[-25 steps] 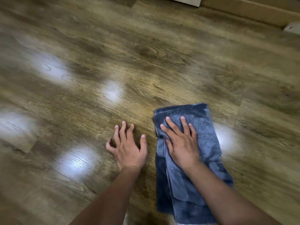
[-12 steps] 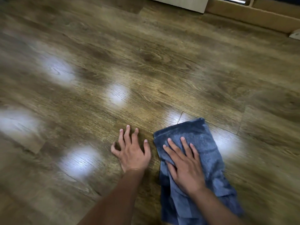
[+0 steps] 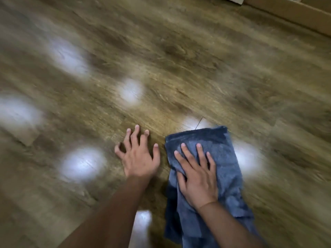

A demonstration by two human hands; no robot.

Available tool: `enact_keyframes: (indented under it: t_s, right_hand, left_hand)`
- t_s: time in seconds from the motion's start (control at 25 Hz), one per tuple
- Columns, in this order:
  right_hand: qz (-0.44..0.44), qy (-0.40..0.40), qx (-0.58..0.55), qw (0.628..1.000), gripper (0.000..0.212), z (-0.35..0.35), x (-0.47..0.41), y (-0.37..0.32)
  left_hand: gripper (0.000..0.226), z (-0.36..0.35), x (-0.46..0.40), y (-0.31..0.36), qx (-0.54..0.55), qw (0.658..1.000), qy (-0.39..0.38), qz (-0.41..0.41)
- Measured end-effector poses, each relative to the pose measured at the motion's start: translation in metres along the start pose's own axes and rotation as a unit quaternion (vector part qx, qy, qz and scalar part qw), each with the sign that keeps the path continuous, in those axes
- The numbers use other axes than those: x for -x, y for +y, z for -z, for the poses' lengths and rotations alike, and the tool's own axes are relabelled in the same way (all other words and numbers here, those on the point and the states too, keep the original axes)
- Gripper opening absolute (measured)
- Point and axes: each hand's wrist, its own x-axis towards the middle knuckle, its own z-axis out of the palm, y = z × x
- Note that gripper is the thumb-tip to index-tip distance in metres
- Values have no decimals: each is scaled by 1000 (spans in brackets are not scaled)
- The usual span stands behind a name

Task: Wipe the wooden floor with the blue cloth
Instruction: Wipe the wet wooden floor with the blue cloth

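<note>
A folded blue cloth (image 3: 223, 154) lies on the brown wooden floor (image 3: 179, 59), low and right of centre. My right hand (image 3: 196, 174) presses flat on the cloth with straight, spread fingers. My left hand (image 3: 138, 156) rests on the bare floor just left of the cloth, fingers spread and slightly arched, holding nothing. The cloth's near end trails back under my right forearm. Motion blurs the picture.
Bright patches of reflected light dot the floor. A light wooden baseboard or furniture edge (image 3: 295, 13) runs across the far right corner.
My right hand has drawn the cloth back toward me from its farther reach a second ago. The left hand stays planted on the floor. The view has shifted and blurred.
</note>
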Motion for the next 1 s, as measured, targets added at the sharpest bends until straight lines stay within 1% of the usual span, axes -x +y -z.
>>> enact_keyframes:
  t_s: [0.08, 0.12, 0.16, 0.24, 0.28, 0.36, 0.4, 0.44, 0.52, 0.56, 0.6, 0.68, 0.76, 0.88, 0.96, 1.0]
  right_hand:
    - [0, -1, -7, 1000, 57, -3, -1, 0]
    - [-5, -1, -12, 1000, 55, -4, 0, -1]
    - [-12, -1, -13, 1000, 54, -5, 2, -1]
    - [-21, -5, -1, 1000, 53, -8, 3, -2]
    - [-27, -5, -4, 1000, 52, -8, 0, -2]
    - [-24, -5, -27, 999, 50, -3, 6, -4]
    - [-11, -6, -43, 999, 49, -4, 15, -10]
    - [8, -2, -56, 998, 48, -7, 31, -21]
    - [52, 4, -59, 997, 49, -18, 80, -51]
    - [79, 3, -51, 996, 50, -24, 110, -72]
    - [103, -2, -43, 994, 51, -28, 140, -93]
    - [150, -31, -32, 988, 53, -41, 200, -140]
    - [234, -77, -25, 969, 53, -56, 263, -190]
    - [380, -163, 13, 910, 49, -72, 344, -246]
    - [423, -161, 16, 891, 48, -76, 351, -250]
    - [435, -138, 36, 889, 48, -77, 341, -246]
  left_hand:
    - [53, 4, 0, 0, -5, 1000, -25, 16]
    - [52, 8, -3, -1, 20, 999, -45, 22]
    - [50, 15, -8, -3, 73, 994, -77, 29]
    - [46, 36, -6, -20, 200, 967, -146, 53]
    - [47, 45, 6, -34, 212, 962, -164, 53]
    - [61, 60, 67, -78, 144, 969, -189, 68]
    - [73, 63, 107, -108, 101, 968, -203, 102]
    - [86, 64, 148, -140, 74, 961, -214, 157]
    - [115, 68, 219, -199, 86, 924, -229, 295]
    - [126, 70, 244, -224, 99, 907, -224, 342]
    - [132, 70, 261, -243, 106, 901, -217, 361]
    - [132, 66, 273, -264, 119, 901, -222, 353]
    - [130, 64, 269, -267, 145, 901, -233, 335]
    - [125, 62, 266, -273, 171, 898, -236, 329]
    - [115, 61, 265, -274, 181, 895, -240, 330]
    - [109, 62, 265, -274, 194, 894, -236, 329]
